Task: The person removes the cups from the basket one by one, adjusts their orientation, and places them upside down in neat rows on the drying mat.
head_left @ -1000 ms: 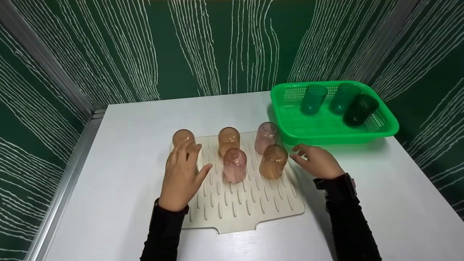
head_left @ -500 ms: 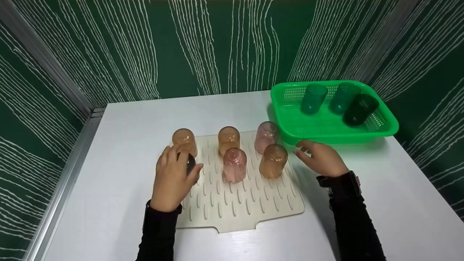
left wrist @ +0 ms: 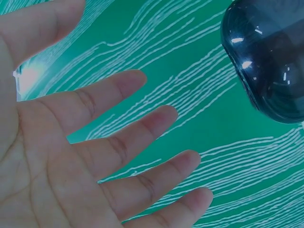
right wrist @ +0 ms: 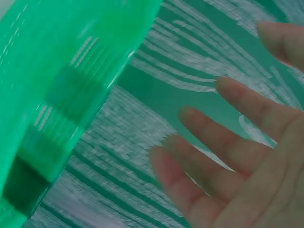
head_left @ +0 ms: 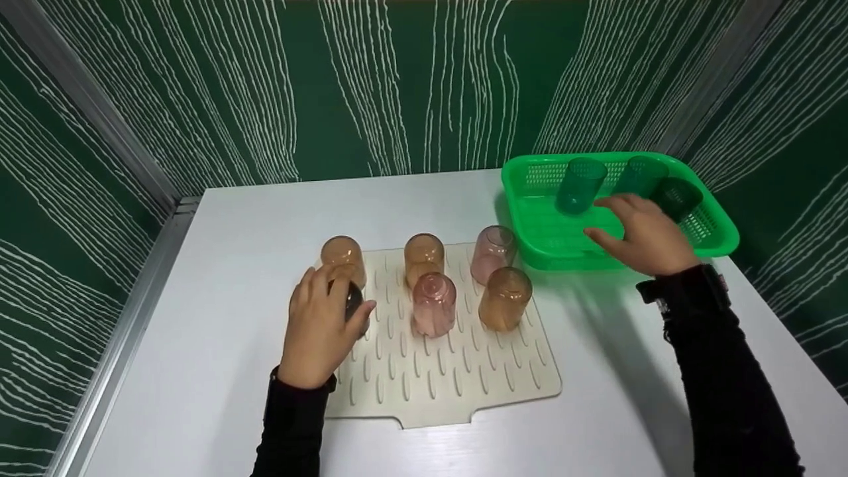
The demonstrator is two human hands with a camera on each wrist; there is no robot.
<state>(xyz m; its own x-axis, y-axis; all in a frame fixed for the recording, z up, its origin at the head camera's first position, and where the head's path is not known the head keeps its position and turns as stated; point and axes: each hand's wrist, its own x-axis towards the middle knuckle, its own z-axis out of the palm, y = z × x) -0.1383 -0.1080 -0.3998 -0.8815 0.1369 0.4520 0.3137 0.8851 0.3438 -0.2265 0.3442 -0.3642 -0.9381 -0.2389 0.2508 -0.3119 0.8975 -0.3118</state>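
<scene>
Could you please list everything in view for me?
Walls: 3, green with white lines, back and sides
Bars: at least 3, grey, wall corners, table's left
Table: 1, white, between walls
Mat: 1, cream, mid-table
Basket: 1, green, table's far right
Cups: 3, amber, mat's far left, far middle, right
Cups: 2, pink, mat's middle and far right
Cups: 2, teal, in basket
Cups: 2, blackish, mat's left and basket
Left hand: 1, by the mat's blackish cup
Right hand: 1, over basket's near side
Sleeves: 2, black, both arms
Wristbands: 2, black, both wrists
</scene>
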